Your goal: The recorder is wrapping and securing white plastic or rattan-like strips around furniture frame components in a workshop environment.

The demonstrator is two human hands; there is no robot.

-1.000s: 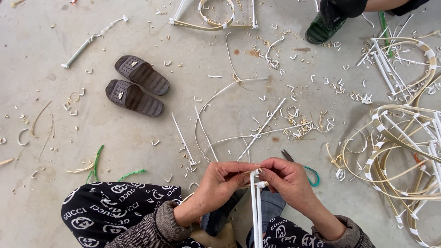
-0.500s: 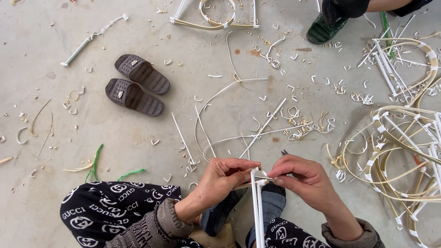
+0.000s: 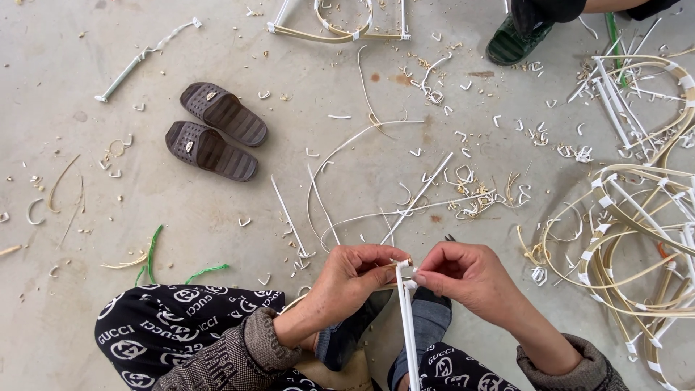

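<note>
I have both hands pinched shut at the top of the white-wrapped cane rod (image 3: 407, 326) rising between my knees, left hand (image 3: 352, 279) steadying the joint, right hand (image 3: 463, 274) tightening the white strip, which I judge needs pulling snug next.

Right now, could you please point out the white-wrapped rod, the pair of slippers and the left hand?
white-wrapped rod (image 3: 407, 326), head view, mid shaft.
pair of slippers (image 3: 210, 150), head view, nearer slipper's strap.
left hand (image 3: 355, 275), head view, back of hand.
</note>
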